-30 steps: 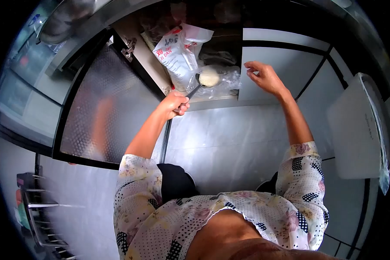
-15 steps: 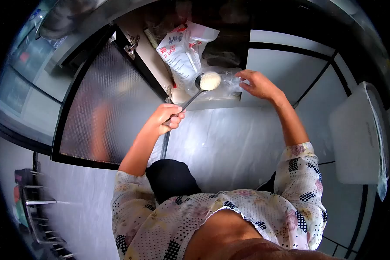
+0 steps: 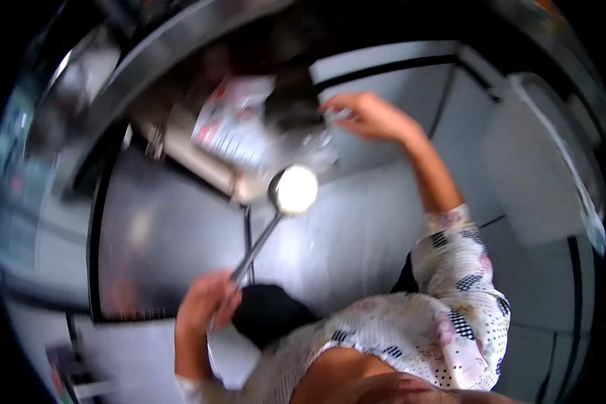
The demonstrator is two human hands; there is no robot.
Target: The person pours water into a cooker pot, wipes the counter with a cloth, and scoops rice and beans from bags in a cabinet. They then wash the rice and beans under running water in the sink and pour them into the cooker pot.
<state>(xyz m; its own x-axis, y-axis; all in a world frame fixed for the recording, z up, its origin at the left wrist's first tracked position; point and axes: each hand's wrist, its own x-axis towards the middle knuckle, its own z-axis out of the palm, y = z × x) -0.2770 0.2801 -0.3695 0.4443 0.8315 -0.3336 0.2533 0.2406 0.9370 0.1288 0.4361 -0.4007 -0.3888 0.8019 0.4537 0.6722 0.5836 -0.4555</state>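
"Grey glossy floor in the head view. What stands round it?"

"Dark-framed cabinet door with a grey panel, swung open at the left. White cabinet front with black strips over to the right. Far right, large whitish boxy container. Blurry frame, fine detail gone."

"Left hand?"

"Closed round the handle of a dark long-handled ladle. Fingers wrapped, low, in front of the open door."

"And the ladle's bowl?"

"Up and to the right of that hand, over the floor, just in front of the cabinet opening. Carries a rounded white heap, very bright. Can't tell what stuff it is."

"Right hand?"

"Raised, fingers bent, up by the white cabinet front. Something shiny and pale shows by the fingertips. Can't tell if they grip it. Well apart from the ladle."

"What's in the opening?"

"White plastic bag with red print, leaning at a tilt. Lettering too smeared to read. Crumpled clear plastic bag next to it, just beyond the ladle's bowl and below the right hand."

"Person?"

"Pale patterned blouse with dots and dark checked patches, black trouser leg near the left hand. Both forearms bare."
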